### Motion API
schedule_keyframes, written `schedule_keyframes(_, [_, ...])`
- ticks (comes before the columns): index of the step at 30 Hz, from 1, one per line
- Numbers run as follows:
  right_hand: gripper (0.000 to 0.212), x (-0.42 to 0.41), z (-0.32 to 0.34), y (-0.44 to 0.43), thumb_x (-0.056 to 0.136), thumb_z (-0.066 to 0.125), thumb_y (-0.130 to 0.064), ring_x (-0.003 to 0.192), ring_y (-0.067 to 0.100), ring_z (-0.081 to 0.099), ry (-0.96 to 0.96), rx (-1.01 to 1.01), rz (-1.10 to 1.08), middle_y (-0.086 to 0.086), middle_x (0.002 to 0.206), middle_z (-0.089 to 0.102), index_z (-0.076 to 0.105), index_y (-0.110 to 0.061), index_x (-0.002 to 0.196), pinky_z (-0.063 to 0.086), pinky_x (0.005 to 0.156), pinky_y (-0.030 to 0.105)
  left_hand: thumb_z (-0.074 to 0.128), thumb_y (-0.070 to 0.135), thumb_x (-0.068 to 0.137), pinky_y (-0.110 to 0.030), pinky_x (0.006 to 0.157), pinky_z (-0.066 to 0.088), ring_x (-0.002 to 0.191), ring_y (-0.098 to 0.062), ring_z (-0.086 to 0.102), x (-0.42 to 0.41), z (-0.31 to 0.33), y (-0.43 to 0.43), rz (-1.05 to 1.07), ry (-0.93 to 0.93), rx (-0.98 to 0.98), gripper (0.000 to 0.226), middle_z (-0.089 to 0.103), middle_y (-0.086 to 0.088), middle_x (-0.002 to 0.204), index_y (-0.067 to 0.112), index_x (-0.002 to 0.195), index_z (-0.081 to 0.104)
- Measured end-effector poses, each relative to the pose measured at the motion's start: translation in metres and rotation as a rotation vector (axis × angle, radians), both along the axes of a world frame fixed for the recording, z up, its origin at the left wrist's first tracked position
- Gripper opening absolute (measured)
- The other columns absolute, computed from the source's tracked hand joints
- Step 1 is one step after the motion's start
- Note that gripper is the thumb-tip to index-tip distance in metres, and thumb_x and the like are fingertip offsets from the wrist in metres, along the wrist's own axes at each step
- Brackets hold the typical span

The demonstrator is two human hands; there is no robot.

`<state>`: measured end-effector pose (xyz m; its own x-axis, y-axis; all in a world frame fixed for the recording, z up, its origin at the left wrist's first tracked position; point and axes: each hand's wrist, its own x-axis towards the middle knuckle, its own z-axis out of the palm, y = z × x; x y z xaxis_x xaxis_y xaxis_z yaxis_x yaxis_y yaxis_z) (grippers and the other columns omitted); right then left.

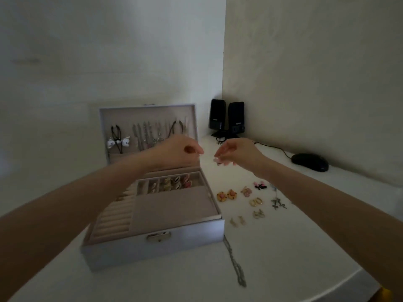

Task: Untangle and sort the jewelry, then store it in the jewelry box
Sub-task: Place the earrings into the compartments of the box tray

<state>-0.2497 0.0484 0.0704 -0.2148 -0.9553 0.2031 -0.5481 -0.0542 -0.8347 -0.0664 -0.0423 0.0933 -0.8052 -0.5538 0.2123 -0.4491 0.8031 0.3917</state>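
Note:
The grey jewelry box (152, 247) stands open on the white table, its lid (148, 112) upright. Several necklaces (148, 136) and a white bow piece (118, 142) hang in the lid. Small pieces fill the rear compartments (174, 184). My left hand (183, 151) and my right hand (237, 152) are raised side by side before the lid's right edge, fingertips drawn together and facing each other. Nothing shows between them. To the right of the box lie several earring pairs: orange (226, 195), pink (246, 190), gold (256, 201), silver (278, 203). A silver chain (235, 264) trails from the box's front right corner.
Two black speakers (226, 118) stand in the wall corner behind my hands, and a black mouse (309, 162) with its cable lies at the back right. The table's rounded edge (349, 280) runs along the lower right.

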Motion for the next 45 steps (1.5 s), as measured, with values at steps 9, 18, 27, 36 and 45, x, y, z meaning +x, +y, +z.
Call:
schedule_keyframes(9, [0.016, 0.102, 0.001, -0.031, 0.079, 0.066, 0.008, 0.062, 0.014, 0.066, -0.020, 0.028, 0.201, 0.012, 0.078, 0.069, 0.070, -0.005, 0.087, 0.058, 0.065, 0.021, 0.074, 0.013, 0.079, -0.012, 0.061, 0.044, 0.066, -0.004, 0.059, 0.091, -0.015, -0.030, 0.212, 0.011, -0.007, 0.010, 0.063, 0.006, 0.074, 0.016, 0.081, 0.065])
schedule_keyframes(18, [0.020, 0.138, -0.009, -0.046, 0.072, 0.077, -0.004, 0.079, 0.008, 0.060, 0.137, 0.004, 0.188, -0.003, 0.080, 0.065, 0.069, -0.022, 0.069, 0.045, 0.072, 0.016, 0.067, 0.016, 0.082, -0.025, 0.058, 0.032, 0.073, -0.014, 0.050, 0.099, -0.035, -0.037, 0.179, -0.200, -0.196, 0.005, 0.052, 0.006, 0.071, 0.012, 0.081, 0.064])
schedule_keyframes(27, [0.014, 0.139, -0.018, -0.050, 0.076, 0.075, -0.003, 0.077, 0.009, 0.058, 0.198, 0.046, 0.139, 0.002, 0.083, 0.068, 0.075, -0.006, 0.090, 0.042, 0.064, 0.009, 0.063, 0.003, 0.082, -0.006, 0.057, 0.033, 0.070, -0.008, 0.048, 0.098, -0.033, -0.034, 0.128, -0.095, -0.167, 0.009, 0.055, 0.004, 0.076, 0.005, 0.087, 0.070])
schedule_keyframes(36, [0.015, 0.148, -0.033, -0.051, 0.074, 0.078, -0.010, 0.086, 0.017, 0.066, 0.330, 0.004, 0.144, 0.009, 0.091, 0.074, 0.077, -0.009, 0.089, 0.052, 0.088, 0.032, 0.068, 0.003, 0.079, -0.019, 0.066, 0.045, 0.067, -0.009, 0.057, 0.098, -0.035, -0.041, 0.113, -0.090, -0.071, 0.007, 0.066, -0.002, 0.077, 0.004, 0.085, 0.069])
schedule_keyframes(45, [0.013, 0.153, -0.038, -0.052, 0.073, 0.078, -0.012, 0.091, 0.016, 0.064, 0.346, -0.026, 0.174, 0.003, 0.094, 0.073, 0.076, -0.011, 0.086, 0.049, 0.088, 0.033, 0.066, 0.010, 0.079, -0.031, 0.071, 0.046, 0.081, -0.023, 0.062, 0.103, -0.036, -0.043, 0.113, -0.115, -0.043, 0.012, 0.070, -0.010, 0.086, 0.006, 0.089, 0.071])
